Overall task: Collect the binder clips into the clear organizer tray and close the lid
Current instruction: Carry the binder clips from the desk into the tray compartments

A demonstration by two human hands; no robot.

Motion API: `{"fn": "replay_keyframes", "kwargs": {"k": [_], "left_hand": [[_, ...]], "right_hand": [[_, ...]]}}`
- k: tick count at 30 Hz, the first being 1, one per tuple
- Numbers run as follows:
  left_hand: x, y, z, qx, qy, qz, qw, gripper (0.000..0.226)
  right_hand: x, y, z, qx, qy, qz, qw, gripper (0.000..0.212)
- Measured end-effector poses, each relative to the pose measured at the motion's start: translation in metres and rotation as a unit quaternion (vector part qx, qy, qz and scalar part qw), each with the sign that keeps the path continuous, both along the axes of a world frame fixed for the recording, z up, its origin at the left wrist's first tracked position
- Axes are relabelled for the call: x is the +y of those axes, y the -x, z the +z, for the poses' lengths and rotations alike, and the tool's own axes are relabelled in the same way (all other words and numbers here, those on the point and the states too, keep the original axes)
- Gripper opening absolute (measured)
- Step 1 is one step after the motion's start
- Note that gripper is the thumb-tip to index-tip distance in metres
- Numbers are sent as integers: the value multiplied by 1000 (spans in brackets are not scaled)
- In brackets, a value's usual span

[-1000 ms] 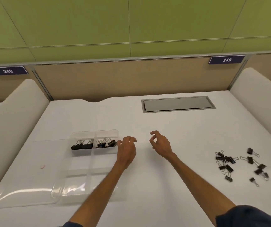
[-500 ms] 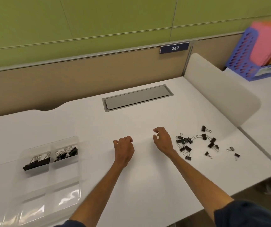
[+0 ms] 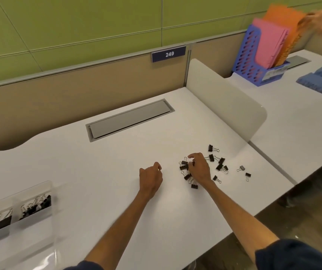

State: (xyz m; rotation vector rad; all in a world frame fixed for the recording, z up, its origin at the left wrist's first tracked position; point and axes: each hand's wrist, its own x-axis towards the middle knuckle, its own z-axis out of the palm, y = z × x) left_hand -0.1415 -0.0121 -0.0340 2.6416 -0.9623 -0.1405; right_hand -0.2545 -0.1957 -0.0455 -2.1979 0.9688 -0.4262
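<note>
Many binder clips (image 3: 211, 158) lie loose on the table (image 3: 98, 172), well apart from the clear organizer tray (image 3: 31, 234).
Right hand (image 3: 200, 169) curls down onto the pile, grip unclear; left hand (image 3: 150, 179) hangs loosely curled, empty. Clips look light, stiff, apt to tangle: pinch the black bodies.
</note>
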Motion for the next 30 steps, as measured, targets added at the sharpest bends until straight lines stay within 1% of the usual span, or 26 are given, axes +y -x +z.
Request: {"fn": "replay_keyframes", "kwargs": {"k": [7,11,12,14,16,17,20,25,27,30], "left_hand": [[-44,15,-3,25,39,-26,999,18],[-69,25,0,32,71,-34,996,15],[-76,28,0,35,66,-42,996,18],[-92,35,-1,39,29,-60,997,31],[-107,42,-4,50,-1,-74,996,42],[-113,45,-6,54,-11,-79,995,43],[-124,52,-11,42,-20,-88,995,38],[-134,54,-9,15,-12,-98,995,37],[-138,52,-9,12,-18,-107,994,29],[-141,49,-10,8,-22,-116,993,21]], "right_hand": [[-42,26,-10,-1,-15,-17,1000,31],[-66,39,-9,-9,25,-22,999,43],[-71,42,-8,3,43,-22,999,47],[-82,49,-6,38,85,-4,996,55],[-90,55,-6,82,132,44,987,59],[-94,58,-7,96,151,68,982,60],[-104,62,-7,99,183,92,974,58],[-117,59,-6,114,182,87,973,59],[-121,58,-7,121,185,93,971,59],[-123,57,-8,131,179,98,970,53]]}}
